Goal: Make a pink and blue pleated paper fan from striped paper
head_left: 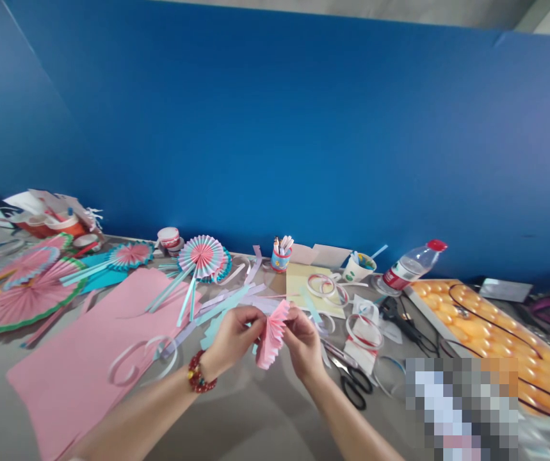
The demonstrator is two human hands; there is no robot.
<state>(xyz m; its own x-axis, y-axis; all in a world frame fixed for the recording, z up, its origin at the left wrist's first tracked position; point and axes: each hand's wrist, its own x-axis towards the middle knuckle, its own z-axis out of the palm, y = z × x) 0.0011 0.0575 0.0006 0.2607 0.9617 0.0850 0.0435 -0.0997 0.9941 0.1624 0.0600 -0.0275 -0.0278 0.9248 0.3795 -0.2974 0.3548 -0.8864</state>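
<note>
A strip of pink paper (273, 339), folded into narrow accordion pleats, is held up over the middle of the table. My left hand (236, 336), with a red bead bracelet at the wrist, pinches its left side. On the right edge, my right hand (302, 339) grips the pleats between thumb and fingers. Teal and lilac paper strips (226, 304) lie just behind my hands. Close to my right wrist rest black-handled scissors (355, 383). A large pink sheet (87, 346) spreads out to the left.
Finished pleated paper fans (202, 256) lie at the back and far left. Along the wall stand a pen cup (280, 257), a paper cup (358, 267) and a red-capped bottle (412, 267). An orange bubbled pad (486, 339) with black cables lies right. A blue partition (275, 128) closes the back.
</note>
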